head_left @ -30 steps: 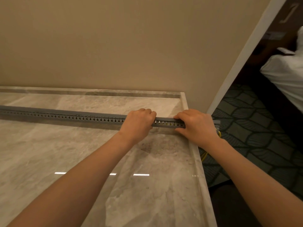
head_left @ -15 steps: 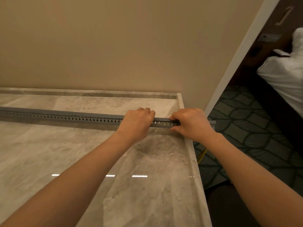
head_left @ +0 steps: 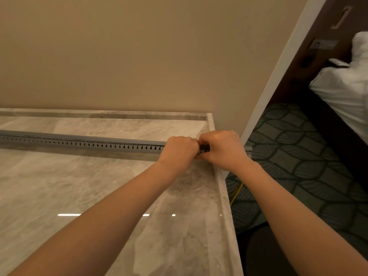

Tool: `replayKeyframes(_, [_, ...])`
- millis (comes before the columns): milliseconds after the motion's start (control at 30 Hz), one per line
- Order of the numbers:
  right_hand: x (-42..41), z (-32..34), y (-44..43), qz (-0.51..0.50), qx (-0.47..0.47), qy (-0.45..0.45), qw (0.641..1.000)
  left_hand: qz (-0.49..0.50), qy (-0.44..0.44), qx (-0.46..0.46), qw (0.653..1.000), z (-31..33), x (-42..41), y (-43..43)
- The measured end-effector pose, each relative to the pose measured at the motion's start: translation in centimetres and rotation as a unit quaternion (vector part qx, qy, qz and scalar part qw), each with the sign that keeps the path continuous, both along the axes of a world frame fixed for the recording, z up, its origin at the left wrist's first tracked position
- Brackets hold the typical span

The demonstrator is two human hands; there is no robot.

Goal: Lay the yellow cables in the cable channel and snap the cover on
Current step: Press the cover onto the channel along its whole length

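A long grey slotted cable channel lies across the marble countertop, its right end poking past the counter's right edge. A grey cover sits along its top. My left hand and my right hand are side by side near the right end, fingers curled over the channel and gripping it, almost touching each other. A short piece of channel shows between them. A yellow cable hangs below the counter edge toward the floor; the cables inside the channel are hidden.
A beige wall rises just behind the counter. The counter ends at a raised rim on the right, with patterned dark carpet beyond. A bed with white linen stands at the far right.
My left hand has slid right along the channel until it nearly meets my right hand. The gap of channel visible between them has shrunk. The view shifted slightly.
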State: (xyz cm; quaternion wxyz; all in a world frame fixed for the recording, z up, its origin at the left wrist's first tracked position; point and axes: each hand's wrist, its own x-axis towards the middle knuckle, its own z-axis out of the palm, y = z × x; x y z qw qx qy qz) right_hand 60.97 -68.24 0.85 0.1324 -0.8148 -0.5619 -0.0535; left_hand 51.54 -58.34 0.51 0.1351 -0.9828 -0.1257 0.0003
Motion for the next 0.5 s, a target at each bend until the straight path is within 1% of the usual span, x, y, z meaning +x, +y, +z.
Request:
replayKeyframes(100, [0.1,-0.6,-0.3,-0.008,0.033,0.020,0.999,-0.009,0.001,0.005,1.000,0.1,-0.2,0.0])
replayKeyframes(200, [0.0,-1.1,-0.6,-0.012,0.071,0.085,0.994,-0.008,0.004,0.003,1.000,0.1,-0.2,0.0])
replayKeyframes(300, [0.1,-1.5,-1.1,-0.006,0.085,0.120,0.989,-0.004,-0.002,0.001,1.000,0.1,-0.1,0.1])
replayKeyframes(400, [0.4,-1.8,-2.1,-0.002,0.074,0.117,0.990,0.000,-0.012,-0.005,1.000,0.0,-0.1,0.1])
replayKeyframes(500, [1.0,-1.8,-3.7,-0.020,0.058,0.081,0.995,0.002,-0.019,-0.009,1.000,-0.2,-0.1,0.1])
